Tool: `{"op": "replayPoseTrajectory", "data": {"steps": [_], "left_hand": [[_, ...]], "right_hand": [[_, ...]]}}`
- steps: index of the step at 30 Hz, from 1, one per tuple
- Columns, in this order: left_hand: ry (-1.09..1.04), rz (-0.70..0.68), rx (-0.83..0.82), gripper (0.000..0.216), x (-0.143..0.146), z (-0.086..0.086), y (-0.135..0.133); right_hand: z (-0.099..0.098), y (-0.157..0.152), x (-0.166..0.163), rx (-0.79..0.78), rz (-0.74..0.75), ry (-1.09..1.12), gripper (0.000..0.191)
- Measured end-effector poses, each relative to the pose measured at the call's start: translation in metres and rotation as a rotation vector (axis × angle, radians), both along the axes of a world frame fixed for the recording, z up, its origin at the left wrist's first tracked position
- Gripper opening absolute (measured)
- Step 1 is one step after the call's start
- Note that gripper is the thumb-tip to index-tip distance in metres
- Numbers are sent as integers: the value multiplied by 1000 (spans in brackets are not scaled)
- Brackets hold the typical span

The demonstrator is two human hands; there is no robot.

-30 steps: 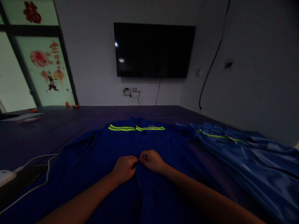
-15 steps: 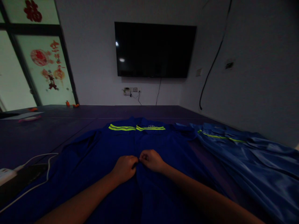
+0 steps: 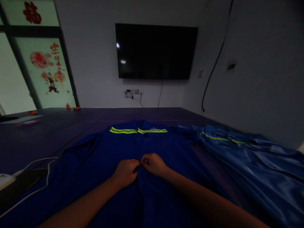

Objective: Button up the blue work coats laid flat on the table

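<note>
A dark blue work jacket (image 3: 118, 145) with yellow-green reflective stripes across the chest lies spread out before me, collar at the far end. At its front opening, my left hand (image 3: 127, 171) is closed, fingers pinching the jacket's edge. Touching it or nearly so, my right hand (image 3: 154, 163) pinches the front edge from the other side. Whatever lies between the fingertips is too small and dark to make out.
To the right lies a second blue garment (image 3: 247, 158) with a thin yellow-green stripe. A white power strip (image 3: 6, 181) with a white cable rests at the left. The purple surface (image 3: 83, 118) reaches a wall with a television (image 3: 156, 52).
Both hands keep their pinch at the jacket's front, with hardly any movement. The whole view has shifted very slightly.
</note>
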State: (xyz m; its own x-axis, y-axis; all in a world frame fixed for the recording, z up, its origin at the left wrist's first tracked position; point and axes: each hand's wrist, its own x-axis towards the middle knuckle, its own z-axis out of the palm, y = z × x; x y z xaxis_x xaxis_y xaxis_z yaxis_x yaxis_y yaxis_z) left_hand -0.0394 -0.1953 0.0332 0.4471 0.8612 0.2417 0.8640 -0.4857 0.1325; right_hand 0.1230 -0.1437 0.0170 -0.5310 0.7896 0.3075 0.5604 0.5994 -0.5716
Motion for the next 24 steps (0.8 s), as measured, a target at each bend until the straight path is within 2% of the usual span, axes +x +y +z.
{"op": "replayPoseTrajectory", "data": {"steps": [11,24], "left_hand": [[0,24,-4,14,0,1,-1],[-7,35,-13,14,1,2,-1]], "right_hand": [[0,3,4,-29,80,23,8],[-3,3,4,-34,77,28,9]]}}
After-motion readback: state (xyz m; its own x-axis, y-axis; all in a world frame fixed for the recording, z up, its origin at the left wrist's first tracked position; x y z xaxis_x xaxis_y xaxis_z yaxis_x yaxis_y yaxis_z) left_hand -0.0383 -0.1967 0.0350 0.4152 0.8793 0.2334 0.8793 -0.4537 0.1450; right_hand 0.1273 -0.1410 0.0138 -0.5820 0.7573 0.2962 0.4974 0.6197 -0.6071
